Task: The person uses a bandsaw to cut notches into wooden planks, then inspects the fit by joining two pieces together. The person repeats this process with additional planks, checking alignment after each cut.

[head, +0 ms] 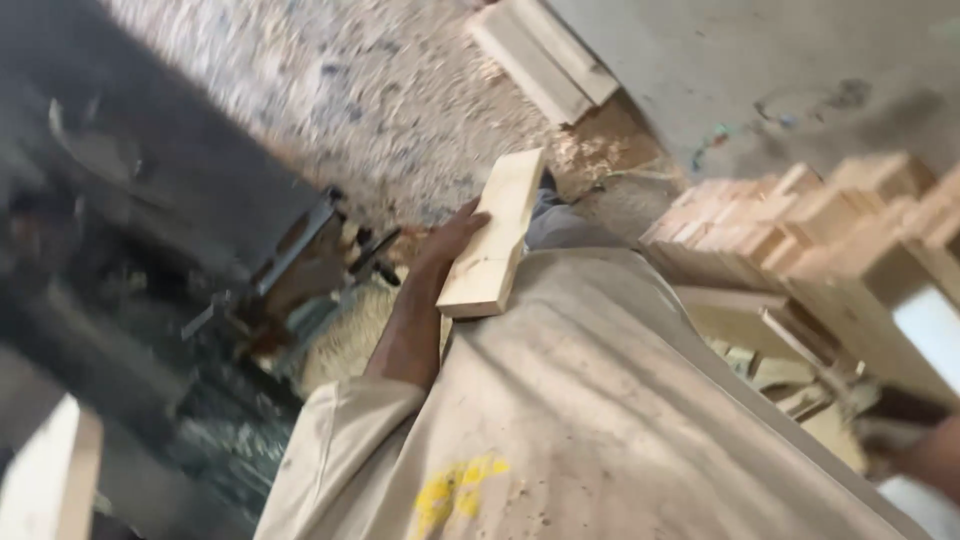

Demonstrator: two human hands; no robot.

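My left hand (pixel 440 262) is wrapped around one short wood block (pixel 492 238). My fingers curl shut on its long left edge, and the block rests against my side, touching my shirt (pixel 600 400). The block is a flat, pale plank. Its long way runs from low down near my hip up and away from me, leaning a little to the right in the picture. The low end is a cut, square end and it points back at me. The far end points at the floor ahead.

I hold just one block. My right hand (pixel 935 455) only peeks in at the right edge, blurry, so I cannot tell if it is open or closed or if it has anything.

My shirt is pale and dusty, with one yellow spot (pixel 455 490) near the bottom.

To the right there is a big pile of wood blocks (pixel 800 225), stacked close together. There are too many and they are too blurry to count. Up ahead, one long white board (pixel 545 60) lies on the floor (pixel 380 90), which is covered in sawdust. To the left stands one dark machine (pixel 150 220). One more pale wood piece (pixel 55 470) shows in the bottom left corner.
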